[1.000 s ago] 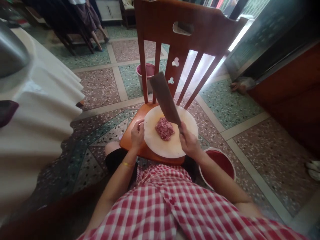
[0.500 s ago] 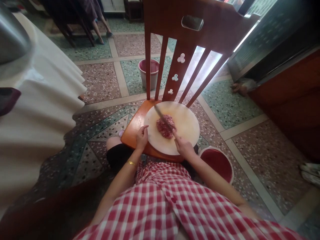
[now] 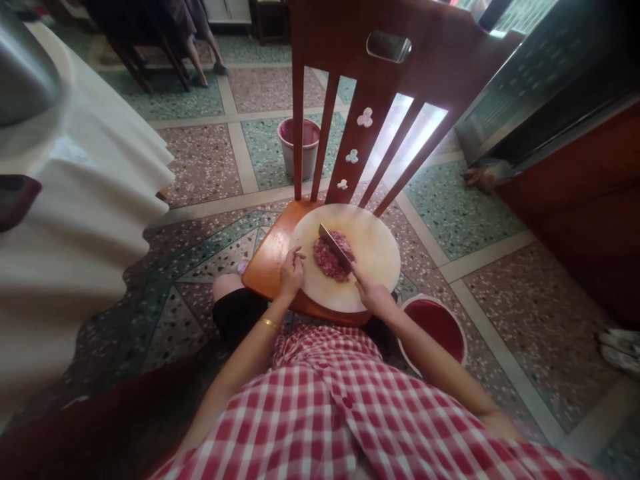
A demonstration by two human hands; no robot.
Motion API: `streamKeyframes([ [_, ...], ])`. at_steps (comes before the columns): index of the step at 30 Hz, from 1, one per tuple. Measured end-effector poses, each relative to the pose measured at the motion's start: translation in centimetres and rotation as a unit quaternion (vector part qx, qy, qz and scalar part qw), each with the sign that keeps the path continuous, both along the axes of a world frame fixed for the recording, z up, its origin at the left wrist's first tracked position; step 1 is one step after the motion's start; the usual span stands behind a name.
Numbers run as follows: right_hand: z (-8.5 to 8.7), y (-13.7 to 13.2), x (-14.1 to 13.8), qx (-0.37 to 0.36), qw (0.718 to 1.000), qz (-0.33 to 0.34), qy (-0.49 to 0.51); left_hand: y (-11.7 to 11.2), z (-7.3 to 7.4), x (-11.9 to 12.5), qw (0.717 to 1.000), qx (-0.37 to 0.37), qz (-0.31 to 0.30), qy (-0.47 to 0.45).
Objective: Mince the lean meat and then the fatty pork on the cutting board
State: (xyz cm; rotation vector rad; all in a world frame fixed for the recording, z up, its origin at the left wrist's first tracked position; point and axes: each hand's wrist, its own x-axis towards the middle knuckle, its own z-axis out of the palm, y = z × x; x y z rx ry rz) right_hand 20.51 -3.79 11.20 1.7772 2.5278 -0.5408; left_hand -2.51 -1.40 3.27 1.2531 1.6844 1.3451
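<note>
A round pale cutting board [image 3: 373, 250] lies on the seat of a wooden chair [image 3: 273, 257]. A small heap of pink minced meat [image 3: 327, 260] sits at the board's middle. My right hand [image 3: 370, 293] is closed round the handle of a cleaver [image 3: 334, 245], whose blade rests down in the meat. My left hand [image 3: 291, 273] grips the board's left rim, fingers curled over the edge.
A red bowl [image 3: 435, 327] stands on the floor at the chair's right. A pink bucket [image 3: 299, 147] stands behind the chair. A white draped table [image 3: 85, 220] fills the left. A person's legs [image 3: 200, 47] show far back. Shoes [image 3: 620, 343] lie at right.
One second ago the cleaver was raised high over the board; it has since come down into the meat and stays low. My left hand stays on the board's rim.
</note>
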Motion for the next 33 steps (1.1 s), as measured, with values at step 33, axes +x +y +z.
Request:
streamKeyframes([
  [33, 0.1, 0.5, 0.2, 0.051, 0.994, -0.070, 0.060, 0.3, -1.9, 1.7, 0.999, -0.027, -0.004, 0.029],
])
